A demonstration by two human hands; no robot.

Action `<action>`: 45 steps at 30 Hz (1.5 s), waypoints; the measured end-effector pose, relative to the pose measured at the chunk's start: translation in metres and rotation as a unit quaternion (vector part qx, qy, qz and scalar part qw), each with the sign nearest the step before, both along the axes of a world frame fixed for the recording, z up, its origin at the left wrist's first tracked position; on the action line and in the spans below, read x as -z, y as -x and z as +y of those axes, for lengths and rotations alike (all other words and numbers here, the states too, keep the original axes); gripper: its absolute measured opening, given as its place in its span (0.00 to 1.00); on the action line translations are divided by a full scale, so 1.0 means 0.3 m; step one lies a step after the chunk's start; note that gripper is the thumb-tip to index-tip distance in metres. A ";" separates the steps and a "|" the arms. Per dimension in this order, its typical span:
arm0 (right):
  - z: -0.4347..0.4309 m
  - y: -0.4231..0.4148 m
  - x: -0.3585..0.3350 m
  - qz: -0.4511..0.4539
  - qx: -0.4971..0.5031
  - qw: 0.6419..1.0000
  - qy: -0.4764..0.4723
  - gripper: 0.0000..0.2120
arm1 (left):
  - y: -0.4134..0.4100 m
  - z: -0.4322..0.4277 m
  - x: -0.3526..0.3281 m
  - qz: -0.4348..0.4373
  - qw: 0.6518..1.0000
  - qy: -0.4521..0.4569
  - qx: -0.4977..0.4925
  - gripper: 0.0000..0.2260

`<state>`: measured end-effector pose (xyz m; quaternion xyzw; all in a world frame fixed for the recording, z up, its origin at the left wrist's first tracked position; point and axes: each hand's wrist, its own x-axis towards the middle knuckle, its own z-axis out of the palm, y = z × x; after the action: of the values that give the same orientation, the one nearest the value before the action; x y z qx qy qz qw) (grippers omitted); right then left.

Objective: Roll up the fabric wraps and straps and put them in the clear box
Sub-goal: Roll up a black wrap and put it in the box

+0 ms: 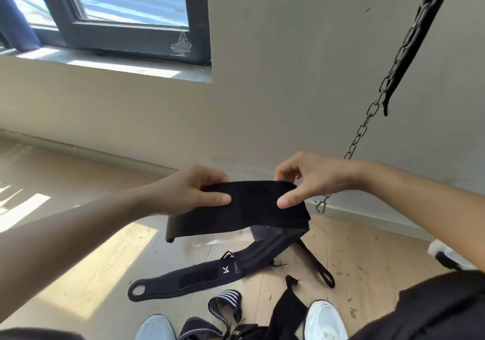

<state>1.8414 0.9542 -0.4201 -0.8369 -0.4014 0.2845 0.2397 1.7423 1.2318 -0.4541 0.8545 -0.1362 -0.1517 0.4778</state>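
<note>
The fabric wrap point(244, 208) you hold is plain black, with no marking on the side facing you. At six o'clock from it, the long strap point(189, 278) on the floor point(78, 274) is black too and carries a small white logo mark. Further toward six o'clock lies a striped wrap point(225, 304), black with white bands. The shoe point(324, 318) at five o'clock is white; the other shoe point(154, 326), at seven o'clock, is pale blue-grey. The floor is light honey-coloured wood. The wall point(262, 77) is beige. At eleven o'clock the window frame point(131, 32) is dark grey with a white scribbled drawing point(181, 45), and the curtain point(15, 24) is deep blue. The chain point(388, 77) at two o'clock is dark metal.
</note>
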 end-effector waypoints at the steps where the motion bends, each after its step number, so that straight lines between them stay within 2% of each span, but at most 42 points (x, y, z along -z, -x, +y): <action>1: 0.014 0.013 0.005 0.006 0.003 1.000 -0.012 0.24 | -0.002 -0.018 -0.002 -0.011 1.000 0.014 0.001 0.07; 5: 0.065 0.047 0.017 0.030 0.008 0.997 -0.072 0.20 | -0.003 -0.071 -0.022 -0.032 0.997 0.075 -0.005 0.13; 9: 0.056 0.026 0.018 0.069 0.013 0.993 -0.099 0.13 | -0.001 -0.051 -0.028 -0.009 0.999 0.054 0.003 0.10; 12: 0.021 -0.016 0.003 0.062 0.029 0.994 -0.081 0.14 | -0.001 0.001 -0.014 0.035 0.999 0.008 0.007 0.08; 16: -0.042 -0.075 -0.009 0.057 0.043 0.997 -0.035 0.17 | 0.012 0.056 -0.031 0.049 0.996 -0.074 0.012 0.05; 22: -0.067 -0.084 0.028 0.028 0.028 0.997 0.068 0.09 | 0.017 0.040 -0.052 0.057 0.998 -0.036 -0.019 0.02; 24: -0.048 -0.067 0.034 0.018 0.018 0.997 0.073 0.10 | 0.015 0.014 -0.056 0.050 0.999 -0.011 -0.019 0.02; 28: -0.009 -0.022 0.010 0.031 0.019 0.999 0.028 0.13 | 0.015 -0.033 -0.054 0.040 0.999 0.017 -0.019 0.03; 33: 0.047 0.037 -0.009 0.059 0.043 0.994 -0.086 0.19 | 0.017 -0.082 -0.060 0.004 0.987 0.102 -0.127 0.08; 37: 0.088 0.076 -0.006 0.037 0.073 0.989 -0.125 0.24 | 0.015 -0.113 -0.068 -0.032 0.966 0.136 -0.219 0.08; 41: 0.116 0.067 0.013 0.018 0.106 0.972 -0.208 0.20 | 0.013 -0.120 -0.083 -0.039 0.950 0.162 -0.263 0.07; 45: 0.118 0.052 0.017 0.058 0.112 0.961 -0.246 0.12 | 0.003 -0.088 -0.098 -0.089 0.944 0.104 -0.301 0.13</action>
<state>1.8259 0.9896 -0.4252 -0.7742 -0.3479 0.1963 0.4910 1.7414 1.2056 -0.4245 0.8110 0.0707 0.0911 0.5735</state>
